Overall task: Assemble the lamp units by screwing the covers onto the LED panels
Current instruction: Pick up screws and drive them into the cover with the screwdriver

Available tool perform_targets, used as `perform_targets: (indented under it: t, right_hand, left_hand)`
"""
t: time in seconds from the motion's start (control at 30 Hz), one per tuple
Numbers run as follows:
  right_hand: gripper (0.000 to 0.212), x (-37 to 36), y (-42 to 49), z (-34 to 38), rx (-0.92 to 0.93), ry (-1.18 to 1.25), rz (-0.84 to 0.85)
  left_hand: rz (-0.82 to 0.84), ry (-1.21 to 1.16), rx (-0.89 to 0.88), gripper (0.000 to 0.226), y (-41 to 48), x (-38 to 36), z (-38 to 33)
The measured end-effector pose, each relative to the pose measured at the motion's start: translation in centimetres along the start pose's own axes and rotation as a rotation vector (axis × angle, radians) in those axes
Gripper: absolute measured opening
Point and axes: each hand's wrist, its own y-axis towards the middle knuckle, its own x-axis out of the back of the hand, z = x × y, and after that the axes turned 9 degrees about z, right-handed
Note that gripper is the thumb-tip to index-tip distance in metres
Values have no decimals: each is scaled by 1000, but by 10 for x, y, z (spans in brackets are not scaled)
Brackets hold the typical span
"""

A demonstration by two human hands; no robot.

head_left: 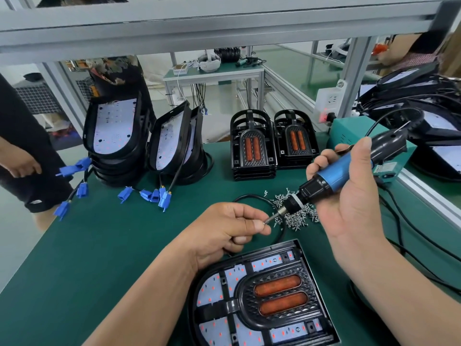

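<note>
Nearest, at the bottom edge: the lamp unit (262,295), lying flat on the green desk (112,233), black cover (277,293) with two orange lenses seated over the white LED panel (212,285). Just above it, the left hand (224,228), grip pinched between thumb and forefinger on a small screw (265,223), meeting the bit (273,217) of the electric screwdriver (336,176). Right hand (349,196) wrapped round the blue barrel, grip closed on the tool, nose tilted down and left toward the left fingertips. Behind the bit, a loose pile of screws (299,216) within a loop of black cable.

Step in hand, by the look of it: loading a screw onto the bit. To do it well: seat the head square on the bit tip before letting go, then carry it point-down to an open square recess (285,257) at the cover's corner. Hold the driver upright over the hole, not tilted as now. Press lightly, steady the cover with the freed left hand, stop once snug to spare the plastic. Spare covers (252,151) and spare panels (117,136) stacked at the back of the desk.
</note>
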Motion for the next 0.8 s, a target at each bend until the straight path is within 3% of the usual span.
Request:
perform_targets:
  t: [0.47,0.57,0.73,0.8]
  right_hand:
    - [39,3,3,2,-20,78,-61]
    - [40,1,3,8,-17,95,-54]
    - [38,-3,-3,23,17,67,5]
    - [37,-4,-5,29,21,53,57]
  left_hand:
    - [16,-49,-6,32,-6,1,-4]
    - [-6,41,10,32,-15,4,-11]
    - [123,300,63,44,-31,2,-19]
    - [167,368,89,39,-33,-3,-19]
